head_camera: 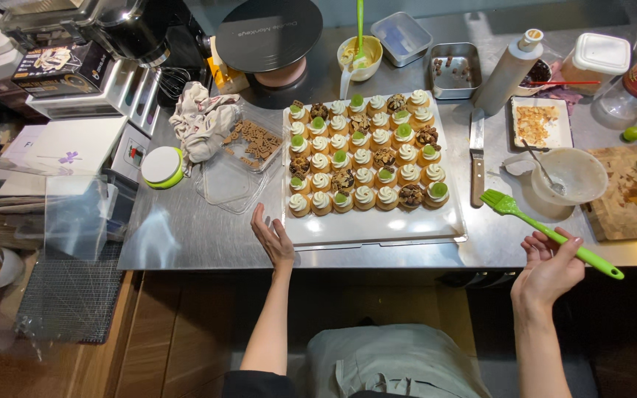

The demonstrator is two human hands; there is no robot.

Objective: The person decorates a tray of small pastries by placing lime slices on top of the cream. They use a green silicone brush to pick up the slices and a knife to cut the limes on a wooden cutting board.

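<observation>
Nearest the camera, at the bottom middle of the frame, is the person's lap in a grey apron, with both forearms reaching up from it.

Above them the steel surface fills the middle of the frame. On it, centre, lies the large white tray, its upper part packed with rows of small tarts topped with cream, green lime slices or brown crumbs; its lower strip is bare. At the right edge sits a wooden board with lime pieces, and just left of it a clear jug with a spoon in it.

The left hand rests flat and spread against the tray's lower left edge, holding nothing. The right hand, lower right, pinches the handle of a green brush, whose bristles point up-left toward the tray but hang clear of it, near a knife.

The work looks paused between brushings: the tray is steadied and the brush lifted. The next move would seem to call for bringing the bristles to the jug or across to the tarts.
</observation>
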